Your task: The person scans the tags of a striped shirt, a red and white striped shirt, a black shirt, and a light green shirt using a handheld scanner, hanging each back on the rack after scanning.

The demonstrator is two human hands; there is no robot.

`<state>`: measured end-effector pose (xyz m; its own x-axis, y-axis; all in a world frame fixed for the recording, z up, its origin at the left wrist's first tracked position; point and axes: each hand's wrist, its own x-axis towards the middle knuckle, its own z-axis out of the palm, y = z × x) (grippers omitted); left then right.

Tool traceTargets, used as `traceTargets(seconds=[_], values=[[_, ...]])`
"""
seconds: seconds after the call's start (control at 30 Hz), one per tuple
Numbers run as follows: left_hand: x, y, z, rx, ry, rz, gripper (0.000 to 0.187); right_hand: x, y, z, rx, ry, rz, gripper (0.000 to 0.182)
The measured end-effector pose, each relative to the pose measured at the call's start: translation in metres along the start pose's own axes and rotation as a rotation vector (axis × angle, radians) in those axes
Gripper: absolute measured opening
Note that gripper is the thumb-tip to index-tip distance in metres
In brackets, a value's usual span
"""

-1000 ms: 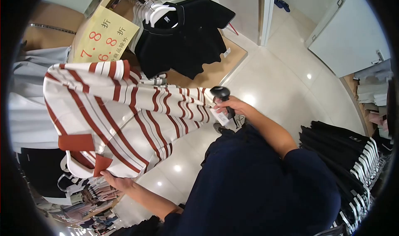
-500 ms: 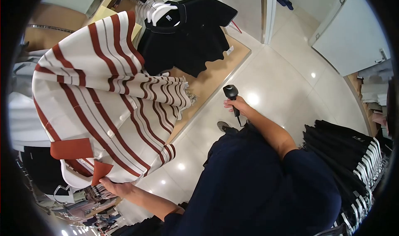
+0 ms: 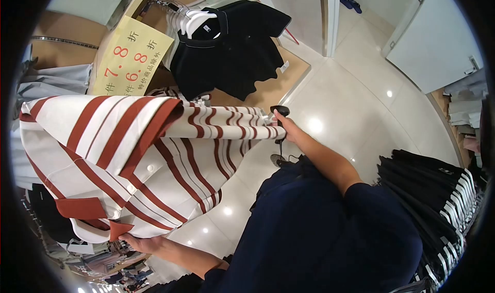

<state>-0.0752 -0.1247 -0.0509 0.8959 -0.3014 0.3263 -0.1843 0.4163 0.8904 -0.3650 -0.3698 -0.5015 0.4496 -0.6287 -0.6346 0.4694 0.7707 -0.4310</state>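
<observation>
A white shirt with rust-red stripes (image 3: 191, 159) hangs sideways across the left of the view, with buttons down its front and a rust collar (image 3: 82, 207). Its white hanger (image 3: 88, 230) shows at the neck. My left hand (image 3: 139, 243) is closed at the collar tip, holding the shirt up by the neck end. My right hand (image 3: 286, 127) grips a black handheld barcode scanner (image 3: 280, 109), its cord trailing below. The shirt's lower edge reaches right up to that hand and overlaps the scanner's handle. A small white tag (image 3: 267, 119) shows beside the hem.
Black polo shirts (image 3: 242, 45) hang on white hangers behind the striped shirt, beside a yellow sale sign (image 3: 131, 58). Dark garments on a rack (image 3: 417, 190) stand close on my right. Beyond the tiled floor (image 3: 356, 97) is a white door (image 3: 438, 40).
My right hand has moved slightly left with the scanner and met the shirt's hem. The shirt has swung down and stretched right, uncovering the yellow sign. My left hand has dropped slightly.
</observation>
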Motion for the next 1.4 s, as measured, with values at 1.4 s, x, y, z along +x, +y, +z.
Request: traceTargets(seconds=[1.4], values=[[-0.167,-0.212,0.062,0.201,-0.530,-0.570,0.031,-0.239,-0.071,0.123,-0.979,-0.496,-0.151,0.026]])
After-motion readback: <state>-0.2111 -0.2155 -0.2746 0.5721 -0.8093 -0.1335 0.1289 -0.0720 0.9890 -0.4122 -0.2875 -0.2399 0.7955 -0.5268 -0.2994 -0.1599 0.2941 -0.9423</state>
